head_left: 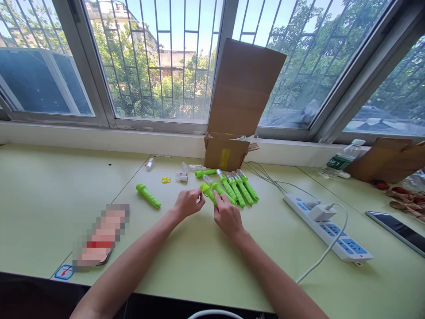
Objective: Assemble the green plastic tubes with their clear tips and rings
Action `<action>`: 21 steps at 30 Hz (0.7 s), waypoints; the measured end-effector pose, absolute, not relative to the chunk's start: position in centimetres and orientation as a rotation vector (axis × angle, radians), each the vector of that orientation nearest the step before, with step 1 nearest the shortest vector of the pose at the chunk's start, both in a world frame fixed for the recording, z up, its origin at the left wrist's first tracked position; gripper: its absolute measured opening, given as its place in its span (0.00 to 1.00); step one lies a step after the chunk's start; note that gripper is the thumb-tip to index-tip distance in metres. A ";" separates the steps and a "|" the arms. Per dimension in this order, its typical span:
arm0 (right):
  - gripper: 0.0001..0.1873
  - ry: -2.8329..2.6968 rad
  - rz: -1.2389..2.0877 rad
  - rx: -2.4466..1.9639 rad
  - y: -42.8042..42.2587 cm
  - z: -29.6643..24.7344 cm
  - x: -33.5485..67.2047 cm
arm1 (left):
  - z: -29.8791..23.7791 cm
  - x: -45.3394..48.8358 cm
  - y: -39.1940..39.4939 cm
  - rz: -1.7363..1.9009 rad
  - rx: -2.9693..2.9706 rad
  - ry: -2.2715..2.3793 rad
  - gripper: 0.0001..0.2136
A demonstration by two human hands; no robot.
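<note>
Both hands meet over a pale green table (49, 186). My right hand (227, 217) is closed round a green plastic handle piece (208, 192). My left hand (188, 202) pinches at that piece's top end with fingers closed. Just behind lies a row of several green torch-like sticks with clear tips (237, 186). One separate green handle (148, 195) rests to the left, apart from both hands. A yellow ring (166, 180) and small white and clear parts (182, 176) lie behind my left hand.
An open cardboard box (226, 150) stands at the window sill. A white power strip (328, 228) with a plugged charger and cables lies at the right. A water bottle (341, 158), a phone (398, 230) and another cardboard box (388, 159) sit further right.
</note>
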State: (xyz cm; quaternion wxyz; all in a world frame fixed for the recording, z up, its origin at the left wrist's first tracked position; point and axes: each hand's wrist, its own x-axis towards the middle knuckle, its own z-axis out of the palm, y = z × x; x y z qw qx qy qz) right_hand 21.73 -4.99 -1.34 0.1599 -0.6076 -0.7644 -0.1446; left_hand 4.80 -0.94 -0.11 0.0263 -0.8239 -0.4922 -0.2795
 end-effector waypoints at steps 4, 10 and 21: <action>0.28 -2.225 -0.439 -1.703 -4.8 -1.4 21.9 | -0.1 4.7 -0.8 -0.916 -2.516 -1.619 0.11; 0.30 -2.271 -0.499 -1.676 -4.6 -1.5 22.5 | 0.5 4.1 -0.5 -0.866 -2.642 -1.646 0.08; 0.32 -2.377 -0.625 -1.564 -4.9 -0.8 22.6 | 0.6 4.7 -0.9 -0.871 -2.643 -1.760 0.08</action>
